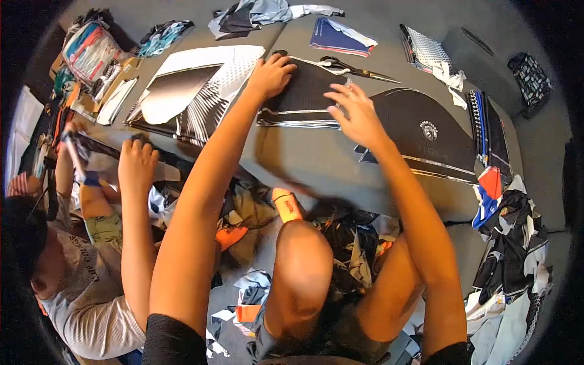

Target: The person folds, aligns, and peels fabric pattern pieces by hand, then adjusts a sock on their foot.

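My left hand [273, 75] is at the upper left edge of a stack of black cut fabric pieces [311, 97], its fingers curled closed on that edge. White-edged layers show along the stack's near side. My right hand [357, 115] hovers over the right end of this stack with its fingers spread, holding nothing I can see. To its right lies a second stack of black fabric pieces [404, 121] with a curved top and a printed tiger-head emblem. Black-handled scissors [359, 70] rest just beyond my right hand.
Black-and-white patterned fabric pieces [182, 91] lie to the left. Further back are folded navy fabric [340, 36] and a checked stack [429, 48]. Scraps [511, 243] pile at the right edge. At the left, a co-worker [91, 286] handles dark fabric close to my left arm.
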`<control>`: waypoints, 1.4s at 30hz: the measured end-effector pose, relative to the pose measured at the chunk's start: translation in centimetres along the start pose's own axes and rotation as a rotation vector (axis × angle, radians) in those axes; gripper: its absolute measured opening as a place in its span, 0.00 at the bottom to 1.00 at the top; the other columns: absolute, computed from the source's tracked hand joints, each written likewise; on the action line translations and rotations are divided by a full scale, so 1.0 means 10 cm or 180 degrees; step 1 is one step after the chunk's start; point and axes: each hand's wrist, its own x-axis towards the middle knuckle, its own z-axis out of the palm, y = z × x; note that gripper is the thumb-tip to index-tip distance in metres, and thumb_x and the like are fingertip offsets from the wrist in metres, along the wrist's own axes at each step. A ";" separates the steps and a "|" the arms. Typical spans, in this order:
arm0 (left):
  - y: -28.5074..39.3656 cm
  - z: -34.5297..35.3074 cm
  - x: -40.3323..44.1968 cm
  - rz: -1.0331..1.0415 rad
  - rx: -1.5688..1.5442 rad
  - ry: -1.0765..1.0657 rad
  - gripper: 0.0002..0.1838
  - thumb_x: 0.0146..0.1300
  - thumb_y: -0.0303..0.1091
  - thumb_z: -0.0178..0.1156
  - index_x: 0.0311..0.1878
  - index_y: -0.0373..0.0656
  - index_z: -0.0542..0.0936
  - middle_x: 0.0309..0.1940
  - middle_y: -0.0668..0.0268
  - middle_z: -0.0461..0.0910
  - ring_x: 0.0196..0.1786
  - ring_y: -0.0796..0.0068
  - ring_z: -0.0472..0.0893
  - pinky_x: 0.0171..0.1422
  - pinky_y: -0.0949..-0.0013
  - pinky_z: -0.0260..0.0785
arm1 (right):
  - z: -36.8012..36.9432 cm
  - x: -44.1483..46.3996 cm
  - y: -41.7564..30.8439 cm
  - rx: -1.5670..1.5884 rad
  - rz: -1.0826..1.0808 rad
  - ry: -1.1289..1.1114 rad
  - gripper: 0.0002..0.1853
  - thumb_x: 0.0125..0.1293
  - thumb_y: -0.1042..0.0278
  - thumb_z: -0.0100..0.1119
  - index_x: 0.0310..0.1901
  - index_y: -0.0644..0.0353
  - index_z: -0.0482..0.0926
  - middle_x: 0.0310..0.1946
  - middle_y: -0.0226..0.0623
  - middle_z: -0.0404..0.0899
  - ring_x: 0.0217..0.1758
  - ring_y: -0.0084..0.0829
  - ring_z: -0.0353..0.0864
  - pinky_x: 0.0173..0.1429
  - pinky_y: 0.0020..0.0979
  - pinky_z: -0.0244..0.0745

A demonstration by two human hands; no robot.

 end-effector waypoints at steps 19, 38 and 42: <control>-0.19 0.33 -0.11 -0.1173 -0.0243 -0.0514 0.25 0.68 0.52 0.45 0.67 0.59 0.64 0.65 0.68 0.64 0.65 0.59 0.66 0.57 0.43 0.62 | 0.19 -0.11 0.11 -0.0436 0.0121 -0.0510 0.21 0.66 0.54 0.47 0.59 0.49 0.72 0.64 0.28 0.68 0.69 0.45 0.59 0.70 0.53 0.49; -0.30 -0.50 -0.29 0.0058 0.0241 -0.2351 0.55 0.47 0.76 0.55 0.74 0.60 0.48 0.74 0.64 0.47 0.73 0.56 0.53 0.70 0.49 0.54 | 0.29 -0.11 0.09 -0.0367 0.0247 -0.0444 0.21 0.65 0.54 0.48 0.58 0.48 0.72 0.64 0.26 0.67 0.68 0.45 0.61 0.68 0.55 0.51; -0.51 -0.28 -0.22 0.0055 -0.0381 -0.2498 0.61 0.40 0.75 0.61 0.74 0.57 0.47 0.74 0.59 0.46 0.72 0.51 0.53 0.71 0.50 0.53 | 0.26 -0.10 0.10 -0.0372 0.0329 -0.0505 0.22 0.65 0.54 0.48 0.59 0.48 0.72 0.64 0.27 0.67 0.68 0.44 0.61 0.68 0.55 0.51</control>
